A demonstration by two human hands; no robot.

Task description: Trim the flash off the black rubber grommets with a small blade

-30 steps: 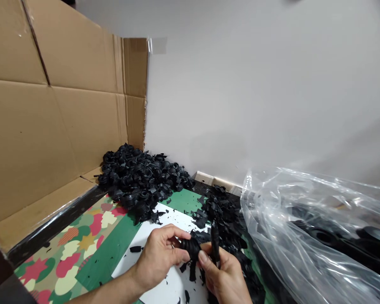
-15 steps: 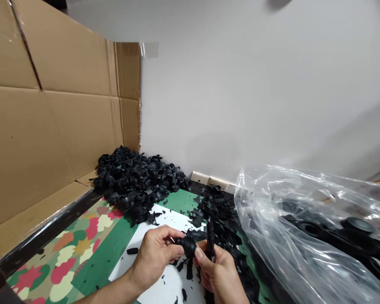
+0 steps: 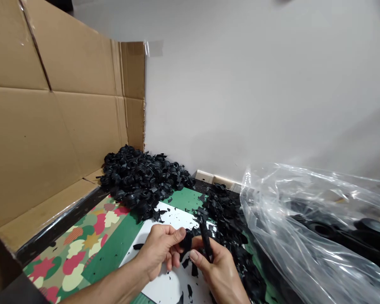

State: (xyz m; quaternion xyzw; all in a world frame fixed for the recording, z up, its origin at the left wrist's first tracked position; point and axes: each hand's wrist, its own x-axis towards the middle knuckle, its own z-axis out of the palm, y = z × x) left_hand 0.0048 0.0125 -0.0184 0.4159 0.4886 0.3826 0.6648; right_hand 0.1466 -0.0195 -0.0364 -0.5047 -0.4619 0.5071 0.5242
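Note:
Between my hands, low in the middle of the head view, is a small round black ribbed rubber part (image 3: 186, 240). My left hand (image 3: 161, 249) grips it from the left, thumb on top and fingers curled below. A slim black pen-like tool (image 3: 205, 237) stands nearly upright in my right hand (image 3: 215, 262), whose thumb and forefinger are close against the rubber part. The tool's lower end is hidden by the hand. Beneath both hands lies a white sheet (image 3: 164, 280) strewn with black scraps.
A heap of black ribbed parts (image 3: 145, 175) sits at the back left, beside a cardboard wall (image 3: 82, 122). Black shavings (image 3: 228, 215) pile up right of the sheet. A clear plastic bag (image 3: 272, 236) with long black parts lies on the right. Patterned paper (image 3: 72, 257) covers the left.
My left thumb has lifted and shifted over the rubber part, and the part appears turned. The tool now leans slightly left. The whole view has shifted a little.

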